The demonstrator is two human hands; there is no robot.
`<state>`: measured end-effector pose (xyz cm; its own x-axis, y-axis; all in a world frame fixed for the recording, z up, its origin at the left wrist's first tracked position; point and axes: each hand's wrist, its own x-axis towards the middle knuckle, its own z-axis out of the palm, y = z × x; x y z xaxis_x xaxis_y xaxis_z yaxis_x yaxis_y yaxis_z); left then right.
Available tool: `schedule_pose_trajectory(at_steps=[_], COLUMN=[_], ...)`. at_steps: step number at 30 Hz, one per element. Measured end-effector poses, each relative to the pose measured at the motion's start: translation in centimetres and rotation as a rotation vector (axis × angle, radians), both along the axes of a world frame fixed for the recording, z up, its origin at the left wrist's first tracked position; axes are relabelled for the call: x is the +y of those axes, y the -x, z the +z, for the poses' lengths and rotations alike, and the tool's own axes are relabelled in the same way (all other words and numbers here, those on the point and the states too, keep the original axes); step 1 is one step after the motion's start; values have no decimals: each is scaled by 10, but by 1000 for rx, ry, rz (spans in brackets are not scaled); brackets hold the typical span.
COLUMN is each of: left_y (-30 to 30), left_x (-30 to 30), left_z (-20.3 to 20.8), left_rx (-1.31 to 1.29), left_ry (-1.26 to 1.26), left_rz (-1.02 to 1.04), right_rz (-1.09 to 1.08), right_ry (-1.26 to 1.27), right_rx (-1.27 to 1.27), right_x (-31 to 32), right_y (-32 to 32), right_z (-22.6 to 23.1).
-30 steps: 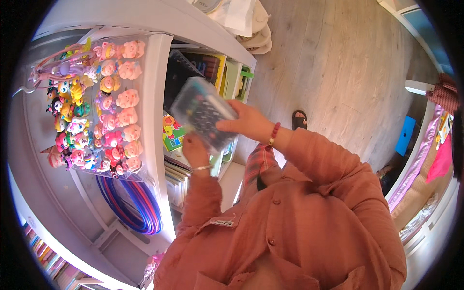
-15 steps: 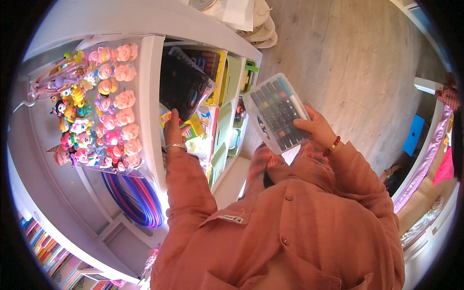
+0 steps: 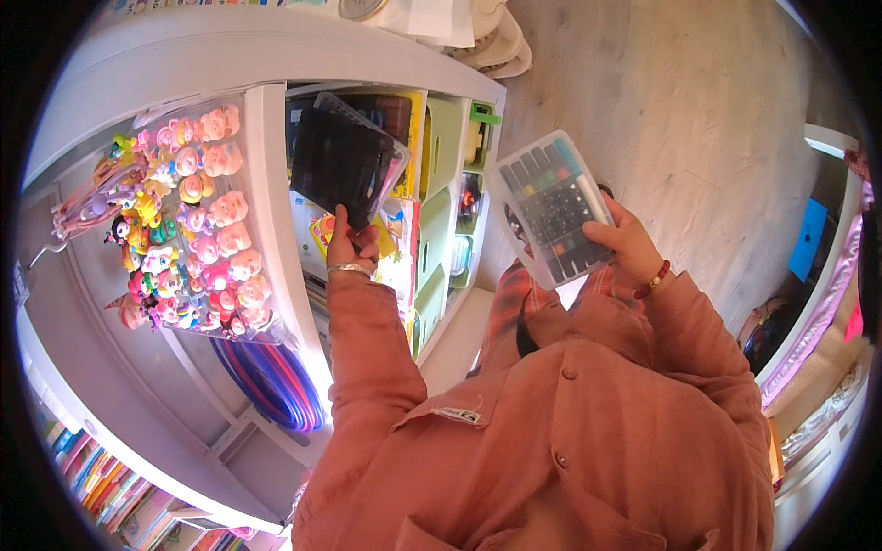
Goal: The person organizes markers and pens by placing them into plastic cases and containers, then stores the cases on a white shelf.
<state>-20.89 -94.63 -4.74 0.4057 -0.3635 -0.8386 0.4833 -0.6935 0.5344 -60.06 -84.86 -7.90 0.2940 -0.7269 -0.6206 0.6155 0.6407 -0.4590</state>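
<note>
In my right hand [image 3: 625, 241] is a clear plastic case of markers [image 3: 551, 207], tilted, with dark pens in rows and a pale blue strip along one side. The thumb lies on its face; the other fingers are behind it. My left hand [image 3: 354, 246] reaches into the shelf, fingers closed at the lower edge of a flat black case [image 3: 342, 161]. A clear-edged case [image 3: 393, 158] sits partly behind the black one. Yellow packaging [image 3: 386, 241] shows beside my left fingers.
Pale green bins [image 3: 439, 151] stand right of the black case. A clear panel of small toy figures [image 3: 209, 239] hangs at the left, above blue and red hoops [image 3: 271, 386]. Books [image 3: 101, 468] fill the lower left. Wooden floor [image 3: 680, 101] lies beyond the shelf.
My left fingers have curled in at the black case's lower edge, and the case has turned slightly. The marker case in my right hand has shifted a little right in view.
</note>
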Motion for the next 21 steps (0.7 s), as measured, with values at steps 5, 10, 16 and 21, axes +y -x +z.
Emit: schedule_pose_trajectory(at_steps=[5,10,16,21], left_y=[4,1,-6,-8], left_x=[3,-8,-23,-29], left_z=[4,7,3,3], left_rx=[-452,-386,-436,-386], left_ry=[12,55,-2,-68], left_rz=[-306,-224,-262,-252], right_rz=[8,85,40,9], right_ry=[-17,11,-2,-37], right_rx=[-15,77,22,-16], right_x=[5,8,8,9], right_y=[2,8,7,6], right_z=[-4,-6,-8,-11])
